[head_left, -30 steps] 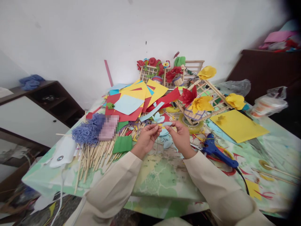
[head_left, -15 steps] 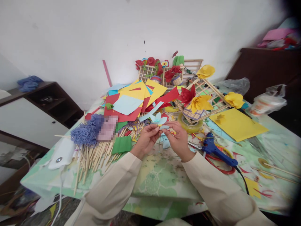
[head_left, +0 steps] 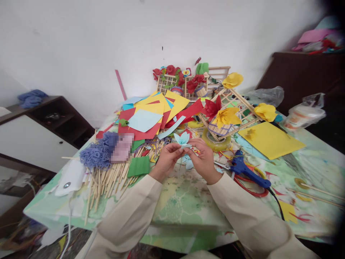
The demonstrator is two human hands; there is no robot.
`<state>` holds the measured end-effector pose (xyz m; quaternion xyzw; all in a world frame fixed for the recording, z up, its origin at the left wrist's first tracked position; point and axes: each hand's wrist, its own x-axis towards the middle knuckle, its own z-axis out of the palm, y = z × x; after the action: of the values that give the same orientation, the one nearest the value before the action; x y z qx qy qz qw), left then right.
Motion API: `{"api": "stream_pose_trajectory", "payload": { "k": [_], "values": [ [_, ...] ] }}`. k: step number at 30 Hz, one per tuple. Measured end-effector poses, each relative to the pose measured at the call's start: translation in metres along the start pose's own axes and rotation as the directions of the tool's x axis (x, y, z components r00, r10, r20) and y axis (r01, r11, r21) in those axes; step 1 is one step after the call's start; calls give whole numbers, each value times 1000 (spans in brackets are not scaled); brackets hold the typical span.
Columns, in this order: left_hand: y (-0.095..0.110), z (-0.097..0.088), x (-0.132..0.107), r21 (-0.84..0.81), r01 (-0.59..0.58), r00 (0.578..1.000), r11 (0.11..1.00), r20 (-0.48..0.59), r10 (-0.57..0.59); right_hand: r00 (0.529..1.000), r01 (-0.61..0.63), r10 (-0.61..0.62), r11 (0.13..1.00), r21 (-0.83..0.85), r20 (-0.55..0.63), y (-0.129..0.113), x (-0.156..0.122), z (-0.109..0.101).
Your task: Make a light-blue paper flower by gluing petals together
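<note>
A small light blue paper flower (head_left: 182,138) is held at its base between my two hands, above the middle of the table. My left hand (head_left: 167,160) pinches it from the left. From the right, my right hand (head_left: 202,158) closes thumb and fingers on a pale blue petal at the flower's underside. The fingertips hide part of the join. More light blue petals (head_left: 189,164) lie just below the hands. A curved light blue paper strip (head_left: 171,128) rests on the papers behind the flower.
A blue glue gun (head_left: 249,172) with its cord lies at right, near a tape roll (head_left: 215,139). Wooden sticks (head_left: 107,180), purple yarn (head_left: 97,151) and green crepe paper (head_left: 138,166) are at left. Coloured sheets (head_left: 145,120) and a lattice frame with yellow flowers (head_left: 228,117) stand behind.
The flower has turned more upright, and the pale blue petal under it has come in closer against its base. The whole view has shifted slightly.
</note>
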<state>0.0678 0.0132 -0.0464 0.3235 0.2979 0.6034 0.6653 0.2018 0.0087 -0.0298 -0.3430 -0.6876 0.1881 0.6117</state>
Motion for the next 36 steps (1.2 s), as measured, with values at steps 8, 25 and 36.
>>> {"api": "stream_pose_trajectory", "payload": {
  "k": [8, 25, 36],
  "values": [
    [-2, -3, 2, 101, -103, 994, 990, -38, 107, 997, -77, 77, 995, 62, 4, -6, -2, -1],
    [5, 5, -6, -12, -55, 995, 998, -84, 53, 984, -168, 168, 986, -3, -51, 1, -1, -4],
    [8, 8, -8, -99, 62, 996, 993, -50, -67, 963, -215, 252, 930, -299, 91, 31, 2, -3]
  ]
}}
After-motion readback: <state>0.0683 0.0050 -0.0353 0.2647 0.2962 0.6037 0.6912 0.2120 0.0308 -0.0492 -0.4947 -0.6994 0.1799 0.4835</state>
